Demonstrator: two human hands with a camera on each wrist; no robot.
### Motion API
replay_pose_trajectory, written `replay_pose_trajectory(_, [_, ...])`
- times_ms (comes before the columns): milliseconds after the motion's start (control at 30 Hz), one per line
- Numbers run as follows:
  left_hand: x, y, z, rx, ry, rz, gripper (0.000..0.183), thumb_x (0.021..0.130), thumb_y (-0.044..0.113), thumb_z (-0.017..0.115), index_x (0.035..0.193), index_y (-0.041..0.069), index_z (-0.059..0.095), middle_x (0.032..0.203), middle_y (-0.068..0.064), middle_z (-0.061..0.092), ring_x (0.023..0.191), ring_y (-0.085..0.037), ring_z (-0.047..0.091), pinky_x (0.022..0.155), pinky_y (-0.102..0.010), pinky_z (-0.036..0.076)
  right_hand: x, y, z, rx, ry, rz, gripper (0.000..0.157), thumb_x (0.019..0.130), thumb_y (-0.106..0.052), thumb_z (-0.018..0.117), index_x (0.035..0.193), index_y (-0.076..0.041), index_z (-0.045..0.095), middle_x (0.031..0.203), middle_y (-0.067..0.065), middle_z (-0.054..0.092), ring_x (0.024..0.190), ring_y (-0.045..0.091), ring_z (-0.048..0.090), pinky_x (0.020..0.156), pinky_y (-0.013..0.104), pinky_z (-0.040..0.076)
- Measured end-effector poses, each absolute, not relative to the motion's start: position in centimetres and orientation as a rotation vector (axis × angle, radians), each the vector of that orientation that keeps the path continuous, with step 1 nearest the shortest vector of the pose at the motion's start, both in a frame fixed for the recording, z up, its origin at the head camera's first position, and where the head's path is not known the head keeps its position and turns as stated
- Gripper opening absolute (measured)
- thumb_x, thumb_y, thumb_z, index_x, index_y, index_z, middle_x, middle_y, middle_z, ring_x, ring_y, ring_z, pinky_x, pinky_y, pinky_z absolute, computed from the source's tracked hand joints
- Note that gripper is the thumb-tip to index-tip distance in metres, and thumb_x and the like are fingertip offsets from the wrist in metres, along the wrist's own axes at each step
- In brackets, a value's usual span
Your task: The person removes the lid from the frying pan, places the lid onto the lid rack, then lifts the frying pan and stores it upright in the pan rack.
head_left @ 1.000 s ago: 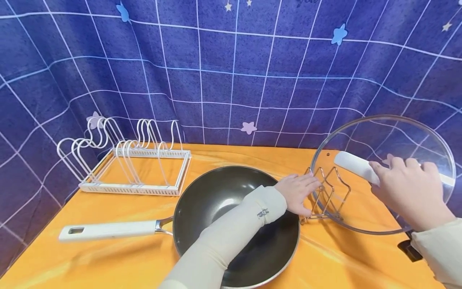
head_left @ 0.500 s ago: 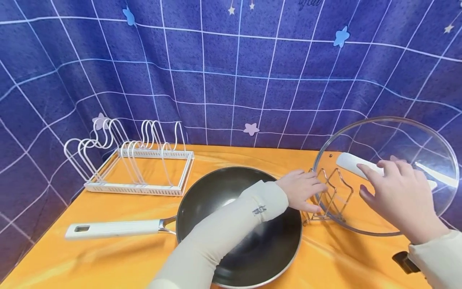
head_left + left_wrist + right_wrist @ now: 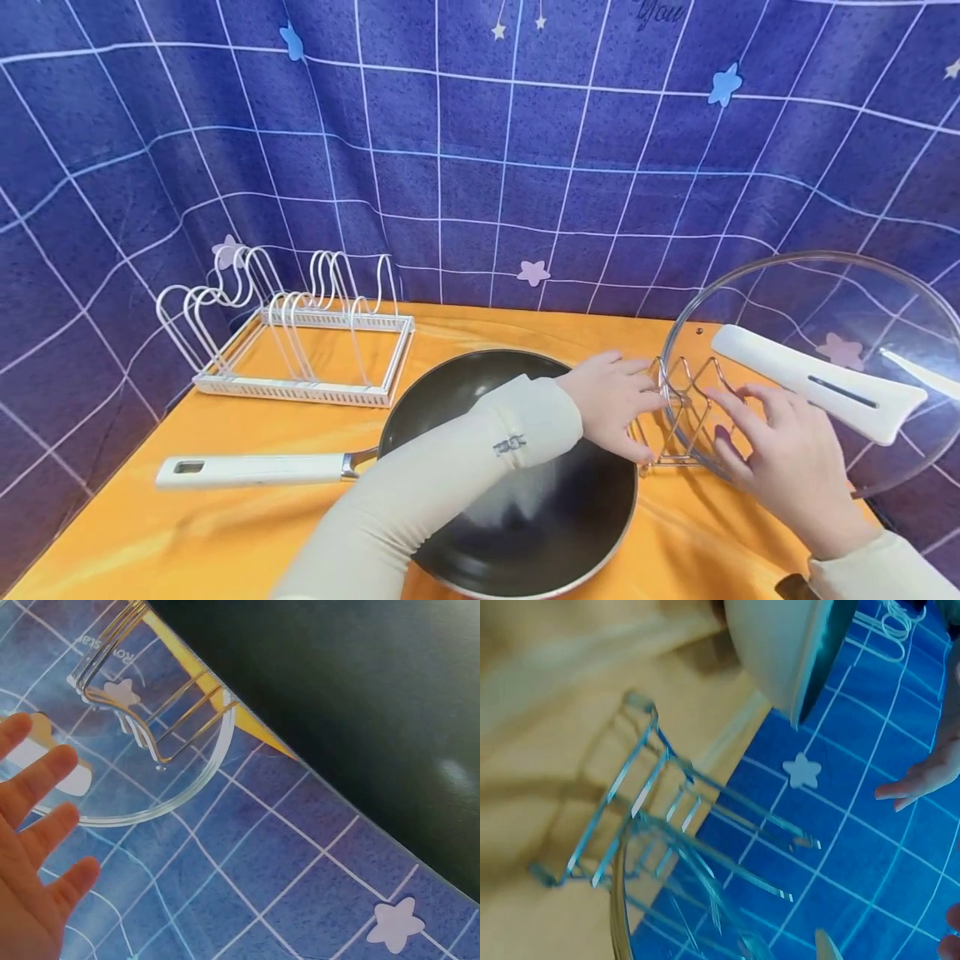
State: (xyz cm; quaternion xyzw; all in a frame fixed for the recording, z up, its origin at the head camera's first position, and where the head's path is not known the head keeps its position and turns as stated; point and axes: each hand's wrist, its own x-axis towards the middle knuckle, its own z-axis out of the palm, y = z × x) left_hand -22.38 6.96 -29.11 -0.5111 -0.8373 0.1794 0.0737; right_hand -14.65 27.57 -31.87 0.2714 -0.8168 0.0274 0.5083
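Observation:
A glass lid with a white handle stands tilted in a small metal wire rack at the right. My left hand reaches across the wok, its fingers extended at the rack's left side; contact with the wires is unclear. In the left wrist view the spread fingers hold nothing. My right hand is in front of the lid, off its handle, with loosely bent fingers near the rack's right side. The right wrist view shows the rack with the lid's rim in it.
The dark wok fills the front middle, its white handle pointing left. A white wire rack stands at the back left of the orange-covered table. Behind hangs a blue grid curtain with stars.
My right hand has let go of the lid's handle and moved left and down toward the wire rack. The lid stays standing. My left hand stays by the rack; the head view has shifted slightly.

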Motion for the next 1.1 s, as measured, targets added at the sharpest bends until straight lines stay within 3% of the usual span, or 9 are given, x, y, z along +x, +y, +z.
replay_pose_trajectory(200, [-22.2, 4.8, -29.3, -1.512, -2.581, 0.553, 0.075, 0.085, 0.075, 0.041, 0.147, 0.032, 0.042, 0.15, 0.008, 0.042, 0.145, -0.016, 0.025, 0.115, -0.039, 0.025, -14.5, 26.5, -33.4, 0.668, -1.989, 0.141, 0.056, 0.101, -0.044, 0.033, 0.092, -0.003, 0.07, 0.083, 0.021, 0.06, 0.065, 0.042, 0.055, 0.049, 0.052, 0.038])
replay_pose_trajectory(500, [-21.7, -0.7, -28.7, -1.389, -2.621, 0.537, 0.075, 0.085, 0.072, 0.044, 0.144, 0.027, 0.046, 0.144, 0.002, 0.049, 0.143, -0.023, 0.032, 0.112, -0.042, 0.03, -14.4, 25.7, -35.3, 0.649, -2.118, 0.197, 0.051, 0.091, -0.039, 0.036, 0.096, -0.003, 0.072, 0.085, 0.022, 0.062, 0.065, 0.041, 0.057, 0.05, 0.052, 0.042])
replay_pose_trajectory(667, [-22.1, -4.9, -29.1, -1.266, -2.647, 0.423, 0.072, 0.083, 0.069, 0.048, 0.138, 0.023, 0.053, 0.137, -0.001, 0.056, 0.139, -0.028, 0.037, 0.109, -0.046, 0.034, -14.4, 25.2, -36.5, 0.669, -2.146, 0.208, 0.054, 0.093, -0.041, 0.033, 0.099, -0.002, 0.071, 0.08, 0.017, 0.06, 0.059, 0.029, 0.054, 0.045, 0.042, 0.04])
replay_pose_trajectory(733, [-22.0, -6.5, -29.3, -1.244, -2.651, 0.376, 0.072, 0.083, 0.068, 0.049, 0.137, 0.021, 0.054, 0.134, -0.002, 0.057, 0.137, -0.029, 0.039, 0.108, -0.047, 0.035, -14.4, 25.0, -36.8, 0.668, -2.158, 0.239, 0.05, 0.091, -0.038, 0.037, 0.102, -0.001, 0.07, 0.078, 0.013, 0.059, 0.057, 0.022, 0.05, 0.044, 0.036, 0.037])
replay_pose_trajectory(833, [-21.6, -8.4, -29.6, -1.215, -2.661, 0.322, 0.073, 0.082, 0.067, 0.051, 0.135, 0.018, 0.055, 0.131, -0.004, 0.059, 0.134, -0.03, 0.042, 0.105, -0.048, 0.037, -14.1, 24.7, -37.0, 0.636, -2.249, 0.303, 0.038, 0.083, -0.026, 0.055, 0.109, -0.002, 0.068, 0.077, 0.007, 0.058, 0.057, 0.012, 0.043, 0.044, 0.027, 0.033])
replay_pose_trajectory(900, [-21.2, -9.3, -29.6, -1.197, -2.665, 0.297, 0.072, 0.081, 0.066, 0.052, 0.134, 0.017, 0.056, 0.128, -0.004, 0.06, 0.133, -0.03, 0.043, 0.104, -0.047, 0.038, -13.9, 24.4, -36.9, 0.582, -2.365, 0.369, 0.04, 0.077, -0.017, 0.065, 0.114, -0.003, 0.066, 0.082, 0.006, 0.061, 0.057, 0.008, 0.04, 0.044, 0.024, 0.032])
replay_pose_trajectory(1000, [-20.6, -10.2, -29.6, -1.19, -2.644, 0.284, 0.072, 0.081, 0.066, 0.053, 0.133, 0.017, 0.057, 0.127, -0.004, 0.061, 0.133, -0.031, 0.043, 0.103, -0.047, 0.038, -13.5, 23.9, -36.6, 0.493, -2.583, 0.463, 0.051, 0.073, -0.011, 0.075, 0.122, -0.003, 0.062, 0.09, 0.007, 0.064, 0.061, 0.009, 0.051, 0.047, 0.024, 0.037])
replay_pose_trajectory(1100, [-20.0, -11.1, -29.5, -1.198, -2.623, 0.274, 0.072, 0.08, 0.066, 0.054, 0.132, 0.016, 0.058, 0.126, -0.006, 0.062, 0.132, -0.033, 0.044, 0.102, -0.048, 0.039, -13.4, 23.4, -36.6, 0.46, -2.716, 0.506, 0.054, 0.077, -0.014, 0.075, 0.127, -0.002, 0.058, 0.096, 0.01, 0.065, 0.075, 0.023, 0.063, 0.051, 0.03, 0.045])
